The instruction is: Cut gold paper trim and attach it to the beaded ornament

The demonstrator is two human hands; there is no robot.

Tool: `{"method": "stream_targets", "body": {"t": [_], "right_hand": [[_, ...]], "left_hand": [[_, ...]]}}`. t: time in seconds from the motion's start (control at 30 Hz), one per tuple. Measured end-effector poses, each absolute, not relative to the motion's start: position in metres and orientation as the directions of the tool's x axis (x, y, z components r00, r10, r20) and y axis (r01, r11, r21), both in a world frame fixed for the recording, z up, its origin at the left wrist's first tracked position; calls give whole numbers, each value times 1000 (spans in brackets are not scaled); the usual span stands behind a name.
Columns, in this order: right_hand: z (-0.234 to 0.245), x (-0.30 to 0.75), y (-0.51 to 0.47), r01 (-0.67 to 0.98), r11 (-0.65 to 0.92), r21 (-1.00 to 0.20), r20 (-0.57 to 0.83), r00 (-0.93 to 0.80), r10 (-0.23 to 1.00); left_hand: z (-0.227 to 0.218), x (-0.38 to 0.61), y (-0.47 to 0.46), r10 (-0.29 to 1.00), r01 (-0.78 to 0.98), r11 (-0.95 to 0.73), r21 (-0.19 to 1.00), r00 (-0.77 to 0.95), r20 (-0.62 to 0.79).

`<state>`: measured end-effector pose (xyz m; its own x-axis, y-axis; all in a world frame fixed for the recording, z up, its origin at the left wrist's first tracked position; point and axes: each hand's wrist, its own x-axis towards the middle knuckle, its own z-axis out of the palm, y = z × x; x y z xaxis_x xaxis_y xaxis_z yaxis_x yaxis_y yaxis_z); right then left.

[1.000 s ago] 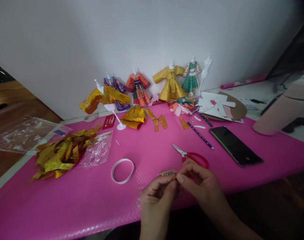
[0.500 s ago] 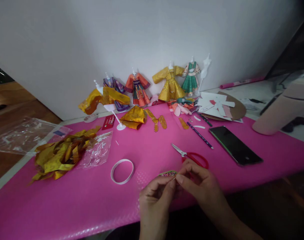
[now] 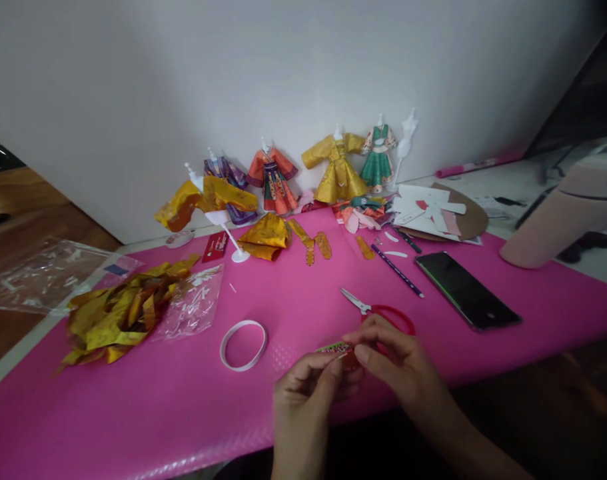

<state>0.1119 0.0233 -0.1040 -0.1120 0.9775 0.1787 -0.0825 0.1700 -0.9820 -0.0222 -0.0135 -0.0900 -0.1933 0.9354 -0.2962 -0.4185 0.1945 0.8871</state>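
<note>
My left hand [image 3: 310,387] is closed, thumb against fingers, on a small orange-brown piece [image 3: 350,361] that looks like fabric or paper. A short pale sliver shows by the left thumb tip. My right hand [image 3: 398,363] pinches the piece's right side between thumb and fingers. Just beyond the left fingertips lies a green-edged object with many coloured specks [image 3: 333,347], partly hidden by them. Red-handled scissors [image 3: 378,311] rest behind the right hand, their blades pointing to the upper left.
A white ring [image 3: 243,345] lies left of my hands on the pink tabletop [image 3: 183,400]. Gold fabric scraps [image 3: 123,310] are heaped far left. A phone [image 3: 466,290], a pencil [image 3: 397,271] and a pink bottle [image 3: 548,220] are right. Several miniature dressed mannequins [image 3: 339,167] line the wall.
My right fingers have drawn slightly apart from the left fingertips, and more of the orange-brown piece shows between the hands. The whole view has shifted slightly.
</note>
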Motion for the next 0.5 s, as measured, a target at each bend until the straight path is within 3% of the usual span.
{"method": "stream_targets", "body": {"t": [0.5], "right_hand": [[-98,110,22,-58,169,-984,176,-150,973]], "left_hand": [[-91,-25,-11,931,-490,256,833,-106,-348]]}}
